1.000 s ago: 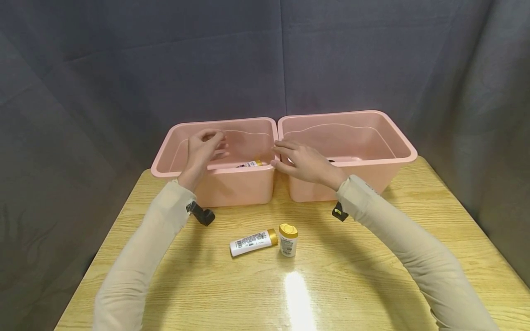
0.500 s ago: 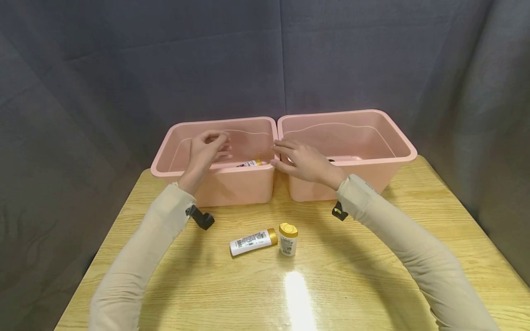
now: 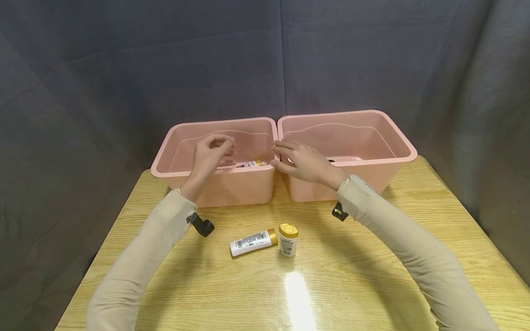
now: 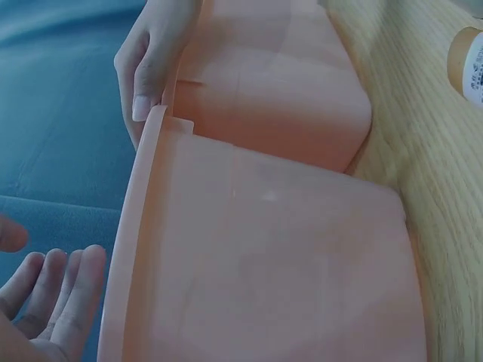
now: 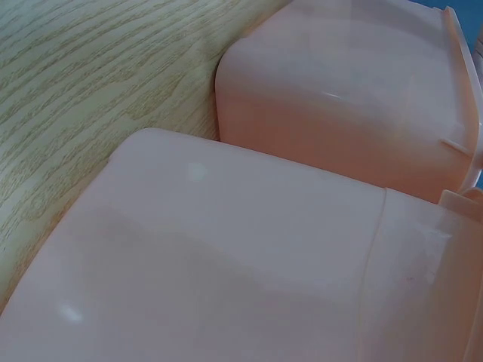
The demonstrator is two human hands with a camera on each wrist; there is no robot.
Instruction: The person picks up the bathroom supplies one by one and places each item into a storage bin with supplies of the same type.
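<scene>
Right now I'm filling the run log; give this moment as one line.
left hand: open, over left bin | right hand: open, on right bin rim | table: lying bottle, upright bottle

We look along the outer wall of the near pink bin (image 4: 287, 271), which fills most of the view. Our left hand (image 4: 45, 302) shows at the bottom left, just beside that bin's rim, its fingers (image 4: 79, 290) straight, lying together and holding nothing. Beyond the near bin stands a second pink bin (image 4: 279, 90), their corners touching. Our right hand (image 4: 155, 60) rests its fingers at the rims where the two meet. To the right of the near bin lies the wooden table (image 4: 438, 173), and a gold-capped bottle (image 4: 468, 60) sits on it at the frame's edge.
</scene>
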